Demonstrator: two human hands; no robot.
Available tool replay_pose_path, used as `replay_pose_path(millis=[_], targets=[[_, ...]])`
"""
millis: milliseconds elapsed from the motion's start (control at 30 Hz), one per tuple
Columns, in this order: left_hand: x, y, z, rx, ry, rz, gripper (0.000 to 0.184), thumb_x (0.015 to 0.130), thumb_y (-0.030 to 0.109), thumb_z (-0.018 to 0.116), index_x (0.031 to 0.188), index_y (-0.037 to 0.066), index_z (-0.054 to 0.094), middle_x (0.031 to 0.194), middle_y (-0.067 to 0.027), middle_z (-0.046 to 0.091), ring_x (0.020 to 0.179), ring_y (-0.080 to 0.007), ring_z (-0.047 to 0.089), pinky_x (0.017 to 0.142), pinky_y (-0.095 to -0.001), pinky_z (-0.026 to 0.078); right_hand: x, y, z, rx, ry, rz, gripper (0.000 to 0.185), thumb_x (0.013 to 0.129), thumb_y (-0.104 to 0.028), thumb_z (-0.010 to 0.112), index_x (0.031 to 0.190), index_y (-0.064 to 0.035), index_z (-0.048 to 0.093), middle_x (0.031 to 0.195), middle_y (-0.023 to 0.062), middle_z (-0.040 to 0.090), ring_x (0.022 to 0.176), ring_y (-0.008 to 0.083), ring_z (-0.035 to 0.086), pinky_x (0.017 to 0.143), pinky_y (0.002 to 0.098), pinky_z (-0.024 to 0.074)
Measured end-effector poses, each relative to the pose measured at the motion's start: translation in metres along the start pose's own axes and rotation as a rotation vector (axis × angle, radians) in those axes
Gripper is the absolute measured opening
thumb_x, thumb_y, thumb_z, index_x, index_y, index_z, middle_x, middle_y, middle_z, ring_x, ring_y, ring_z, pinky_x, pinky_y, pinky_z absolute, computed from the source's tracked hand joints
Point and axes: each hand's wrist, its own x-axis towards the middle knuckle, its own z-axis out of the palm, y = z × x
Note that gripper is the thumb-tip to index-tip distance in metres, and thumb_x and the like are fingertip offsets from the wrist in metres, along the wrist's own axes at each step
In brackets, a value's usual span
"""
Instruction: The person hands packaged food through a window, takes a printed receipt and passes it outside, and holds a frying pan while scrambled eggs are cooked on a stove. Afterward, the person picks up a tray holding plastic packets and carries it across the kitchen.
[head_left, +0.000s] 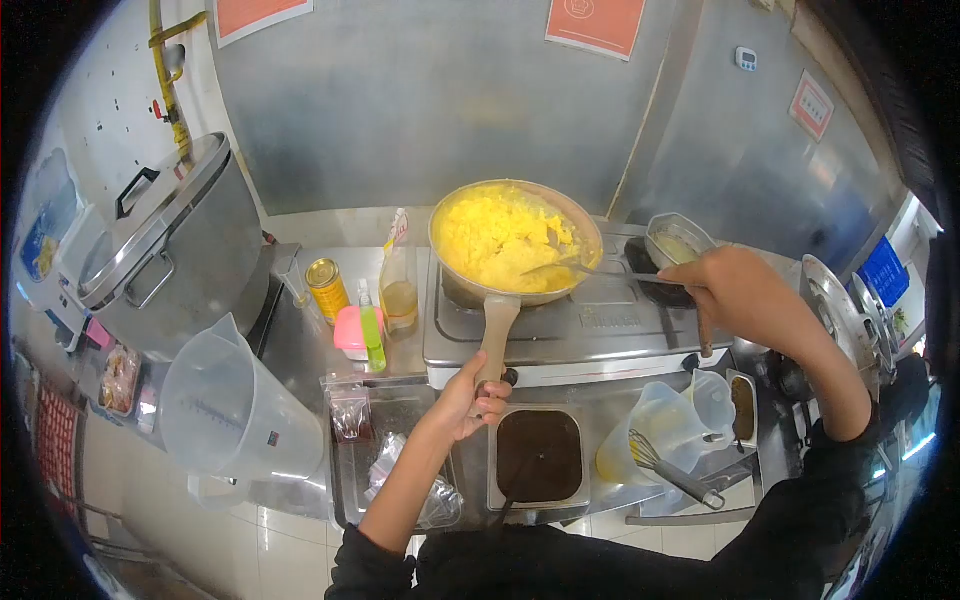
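A frying pan (590, 225) full of yellow scrambled egg (500, 235) sits on the stove's left burner. My left hand (465, 400) is closed around the pan's beige handle (498, 330), which points toward me. At the right of the pan, my right hand (730, 285) grips a long metal spatula (620, 272). Its tip lies in the egg and is partly hidden by it. Behind my right hand is a clear bowl (678, 240) with pale contents, by the right burner.
A large lidded pot (200, 260) and a clear pitcher (240, 410) stand at left. Near the stove are a yellow can (327, 288) and bottle (400, 295). In front are a tray of dark sauce (540, 455) and a jug holding a whisk (670, 468).
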Motion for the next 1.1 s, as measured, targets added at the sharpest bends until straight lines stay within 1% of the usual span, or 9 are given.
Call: replay_pose_path(millis=[233,367,500,533,567,667,867,1000,1100], targets=[[-0.001,0.0,0.003,0.006,0.059,-0.021,0.031,0.086,0.044,0.033,0.09,0.013,0.038,0.056,0.0066,0.029,0.039,-0.0017,0.026,0.034,-0.0179,0.023,0.055,-0.02,0.058,-0.044,-0.096,-0.119,0.017,0.07,-0.004,0.047,0.083,-0.0014,0.058,0.072,0.0176,0.057,0.068,0.032,0.056,0.063,0.0395,0.0446],[0.0,0.001,0.001,0.022,0.022,-0.011,0.031,0.086,0.043,0.03,0.088,0.013,0.036,0.056,0.0062,0.03,0.04,-0.002,0.027,0.036,-0.0182,0.024,0.123,-0.033,0.098,-0.129,0.098,-0.096,0.014,0.069,-0.008,0.048,0.076,-0.0022,0.059,0.071,0.0166,0.057,0.069,0.0321,0.057,0.06,0.0417,0.0452],[0.0,0.0,-0.001,0.044,0.003,-0.01,0.032,0.086,0.044,0.028,0.086,0.013,0.036,0.057,0.0057,0.031,0.041,-0.0027,0.028,0.038,-0.0194,0.025,0.185,0.01,0.048,-0.094,-0.071,0.069,0.02,0.072,-0.019,0.05,0.079,-0.0046,0.061,0.069,0.0132,0.059,0.062,0.028,0.057,0.054,0.0372,0.0445],[0.0,0.002,-0.001,0.048,0.001,-0.003,0.032,0.086,0.044,0.028,0.086,0.013,0.036,0.057,0.0057,0.031,0.041,-0.0027,0.028,0.038,-0.0194,0.025,0.189,0.03,0.028,-0.138,-0.095,-0.024,0.021,0.073,-0.022,0.05,0.08,-0.0049,0.061,0.068,0.0126,0.059,0.06,0.0268,0.057,0.053,0.0372,0.0439],[-0.001,0.001,0.0,0.064,0.004,0.009,0.032,0.086,0.044,0.029,0.086,0.013,0.036,0.057,0.0057,0.031,0.04,-0.0028,0.028,0.038,-0.0195,0.026,0.189,0.047,0.011,-0.187,-0.124,-0.119,0.023,0.074,-0.024,0.05,0.081,-0.0052,0.062,0.066,0.012,0.059,0.059,0.0256,0.057,0.053,0.0372,0.0433],[-0.001,0.0,0.002,0.053,0.01,0.008,0.033,0.086,0.046,0.029,0.086,0.013,0.037,0.057,0.0056,0.031,0.041,-0.0031,0.028,0.038,-0.0192,0.027,0.151,0.051,-0.041,-0.098,-0.224,0.04,0.021,0.072,-0.023,0.051,0.078,-0.0054,0.062,0.067,0.0108,0.06,0.061,0.0249,0.057,0.056,0.0386,0.0427],[-0.003,0.003,0.004,0.068,0.003,-0.011,0.036,0.085,0.048,0.028,0.087,0.014,0.036,0.058,0.0051,0.031,0.042,-0.0039,0.029,0.04,-0.0205,0.029,0.153,0.114,0.029,-0.322,-0.023,0.242,0.019,0.072,-0.023,0.05,0.08,-0.0102,0.061,0.073,0.0128,0.059,0.069,0.0303,0.056,0.059,0.0404,0.0427],[-0.004,0.009,0.007,0.117,0.057,-0.092,0.039,0.084,0.052,0.028,0.088,0.014,0.035,0.057,0.0047,0.029,0.042,-0.0053,0.028,0.041,-0.0229,0.03,0.183,0.164,0.076,-0.202,-0.003,0.232,0.017,0.074,-0.023,0.049,0.08,-0.0118,0.06,0.075,0.0119,0.058,0.071,0.0312,0.054,0.06,0.0418,0.0414],[-0.003,0.015,0.007,0.123,0.072,-0.141,0.039,0.083,0.053,0.03,0.088,0.014,0.033,0.057,0.0039,0.028,0.042,-0.0064,0.027,0.041,-0.0229,0.029,0.213,0.193,0.085,-0.071,-0.046,0.051,0.015,0.077,-0.022,0.046,0.081,-0.0113,0.056,0.073,0.0125,0.057,0.071,0.0325,0.053,0.06,0.0431,0.0396]])
